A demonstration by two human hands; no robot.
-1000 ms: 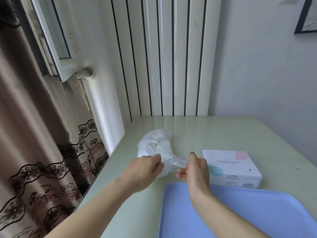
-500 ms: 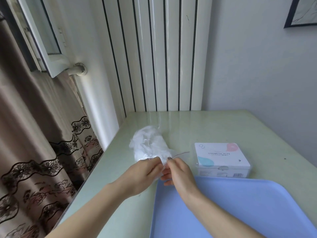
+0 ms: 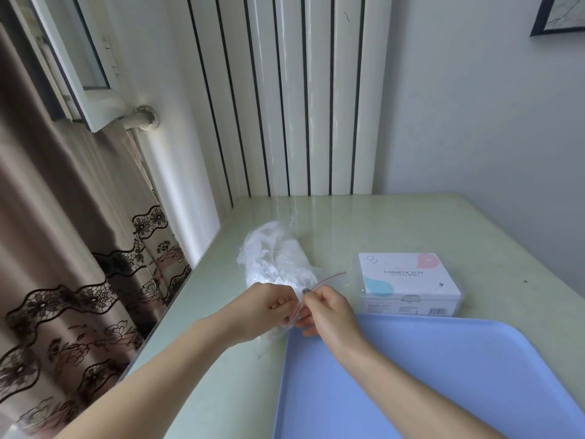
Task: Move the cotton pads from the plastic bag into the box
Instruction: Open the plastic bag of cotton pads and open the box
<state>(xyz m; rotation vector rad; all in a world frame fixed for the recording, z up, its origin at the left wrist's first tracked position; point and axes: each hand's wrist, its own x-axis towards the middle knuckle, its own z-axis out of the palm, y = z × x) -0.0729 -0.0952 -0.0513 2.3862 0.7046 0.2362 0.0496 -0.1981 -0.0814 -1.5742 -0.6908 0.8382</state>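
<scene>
A clear plastic bag [image 3: 278,258] with a red zip line lies on the pale green table, stuffed with white cotton pads. My left hand [image 3: 262,307] and my right hand [image 3: 329,312] both pinch the bag's zip end, close together, thumbs and fingers on the plastic. To the right stands the box [image 3: 408,282], a clear case with a white lid printed "COSMETIC PUFF", lid down.
A light blue tray [image 3: 443,375] lies at the near right, its corner under my right hand. A white radiator stands behind the table [image 3: 395,223]. A curtain and window frame hang at the left, past the table's edge. The grey wall bounds the right.
My hands came together at the bag's zip end; a second ago they held it apart. The bag's mouth now sits near the tray's corner.
</scene>
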